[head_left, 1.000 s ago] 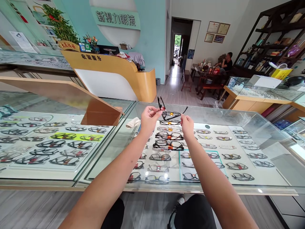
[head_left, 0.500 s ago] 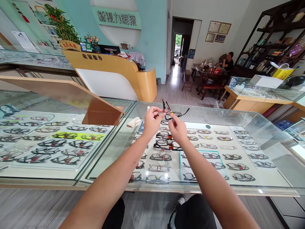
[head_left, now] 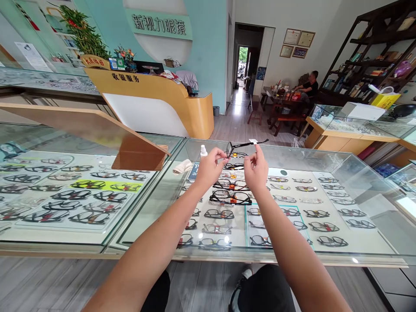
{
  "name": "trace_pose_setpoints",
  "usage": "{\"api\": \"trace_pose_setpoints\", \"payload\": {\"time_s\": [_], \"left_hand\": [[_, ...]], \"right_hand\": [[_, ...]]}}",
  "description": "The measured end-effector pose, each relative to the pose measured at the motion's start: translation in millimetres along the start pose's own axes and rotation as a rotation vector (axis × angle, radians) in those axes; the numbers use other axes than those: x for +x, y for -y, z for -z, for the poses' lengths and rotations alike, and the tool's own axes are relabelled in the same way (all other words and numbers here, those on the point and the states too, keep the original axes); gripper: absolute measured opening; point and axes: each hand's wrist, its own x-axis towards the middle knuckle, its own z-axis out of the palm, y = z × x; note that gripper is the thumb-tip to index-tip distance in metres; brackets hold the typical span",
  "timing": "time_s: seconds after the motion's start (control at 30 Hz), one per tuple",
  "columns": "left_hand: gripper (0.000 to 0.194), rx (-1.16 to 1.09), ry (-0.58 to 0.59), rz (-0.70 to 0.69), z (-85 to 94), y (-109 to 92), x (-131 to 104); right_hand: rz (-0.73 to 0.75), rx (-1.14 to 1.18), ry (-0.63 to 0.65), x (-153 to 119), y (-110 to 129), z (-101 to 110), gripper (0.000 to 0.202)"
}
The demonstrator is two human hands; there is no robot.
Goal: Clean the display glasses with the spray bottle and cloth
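Observation:
My left hand [head_left: 210, 166] pinches the front of a pair of black glasses [head_left: 244, 145] held up above the glass counter. One temple stretches to the right, with a small white tag near its end. My right hand [head_left: 256, 169] is raised beside that temple, its index fingertip at the tag and the other fingers bent. Behind my left hand stands a white spray bottle [head_left: 203, 151]. A cream cloth [head_left: 183, 167] lies left of my left hand. Under my hands, black glasses with orange labels [head_left: 231, 197] sit in a column on the counter.
The glass display counter [head_left: 354, 164] holds rows of eyeglasses. A brown slanted board [head_left: 97, 125] rises at the left. Beyond are a yellow reception desk [head_left: 199, 117], and a seated person [head_left: 312, 86] at a dark wooden table.
My right hand has moved right, away from my left hand. The glasses have turned, with a temple now pointing right and its white tag showing. The spray bottle is more visible.

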Motion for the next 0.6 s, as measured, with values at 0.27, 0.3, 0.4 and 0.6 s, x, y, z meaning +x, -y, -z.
{"api": "trace_pose_setpoints", "payload": {"time_s": [0.27,0.3,0.4,0.6], "left_hand": [[0.022,-0.166,-0.003,0.047,-3.1,6,3],[0.024,-0.197,0.001,0.051,-4.4,6,3],[0.026,-0.272,0.039,0.059,-8.6,7,3],[0.031,-0.385,0.108,0.095,-13.8,6,1]], "right_hand": [[0.013,-0.041,0.072,1,-7,-1,0.051],[0.029,-0.052,0.104,1,-9,-3,0.046],[0.138,-0.096,0.206,-1,-14,-11,0.043],[0.207,-0.129,0.283,-9,-17,-22,0.045]]}}
